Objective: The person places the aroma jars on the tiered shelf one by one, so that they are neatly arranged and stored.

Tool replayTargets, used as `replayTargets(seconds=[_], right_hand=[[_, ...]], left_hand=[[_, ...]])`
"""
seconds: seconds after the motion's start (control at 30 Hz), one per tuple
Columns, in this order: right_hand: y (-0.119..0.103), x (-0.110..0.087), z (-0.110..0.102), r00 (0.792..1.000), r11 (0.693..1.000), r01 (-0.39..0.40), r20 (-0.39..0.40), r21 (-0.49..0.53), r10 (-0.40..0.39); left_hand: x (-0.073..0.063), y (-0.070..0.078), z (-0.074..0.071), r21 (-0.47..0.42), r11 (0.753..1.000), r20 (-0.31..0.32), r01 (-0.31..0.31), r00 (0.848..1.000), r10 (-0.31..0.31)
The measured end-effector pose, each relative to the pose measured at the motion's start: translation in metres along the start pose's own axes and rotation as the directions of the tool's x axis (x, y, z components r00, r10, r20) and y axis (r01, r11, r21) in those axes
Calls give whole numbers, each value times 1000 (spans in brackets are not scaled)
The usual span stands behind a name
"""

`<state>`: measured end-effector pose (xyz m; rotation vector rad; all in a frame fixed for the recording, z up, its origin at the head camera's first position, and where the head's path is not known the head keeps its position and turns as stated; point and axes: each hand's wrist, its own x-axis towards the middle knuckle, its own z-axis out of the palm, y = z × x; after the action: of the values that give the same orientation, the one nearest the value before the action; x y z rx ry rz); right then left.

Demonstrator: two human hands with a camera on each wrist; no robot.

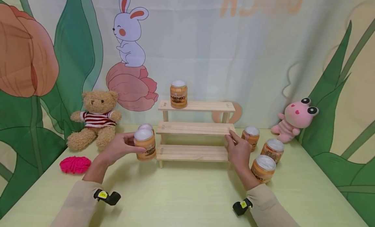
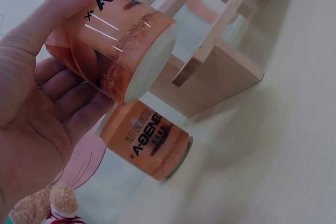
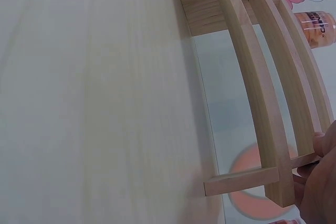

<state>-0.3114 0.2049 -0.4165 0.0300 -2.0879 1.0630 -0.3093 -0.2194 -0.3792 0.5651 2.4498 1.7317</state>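
My left hand (image 1: 118, 148) grips an orange-labelled jar (image 1: 148, 149) with a white lid, thumb on one side and fingers round the other. In the left wrist view its base shows, raised and tilted. A second such jar (image 2: 149, 140) stands just behind it, at the left end of a three-tier wooden shelf (image 1: 193, 128); the head view mostly hides it. At the opposite end my right hand (image 1: 239, 152) pinches the edge of the middle tier. On the left part of the top tier sits another jar (image 1: 178, 96).
Several matching jars stand right of the shelf, the nearest jar (image 1: 263, 170) beside my right forearm. A teddy bear (image 1: 98, 119) and pink yarn (image 1: 75, 164) lie to the left. A pink frog plush (image 1: 296, 118) leans at the back right, against a printed cloth (image 1: 205, 51).
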Motion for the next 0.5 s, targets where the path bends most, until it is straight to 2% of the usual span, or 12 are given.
replayTargets(seconds=[0.3,0.5], right_hand=[[0,0,0,1000,1000,-19,-4,-5,19],[-1,-1,0,1000,1000,-22,-5,-2,22]], left_hand=[[14,11,25,-33,999,49,-35,998,37],[27,18,43,-50,995,78,-82,993,85]])
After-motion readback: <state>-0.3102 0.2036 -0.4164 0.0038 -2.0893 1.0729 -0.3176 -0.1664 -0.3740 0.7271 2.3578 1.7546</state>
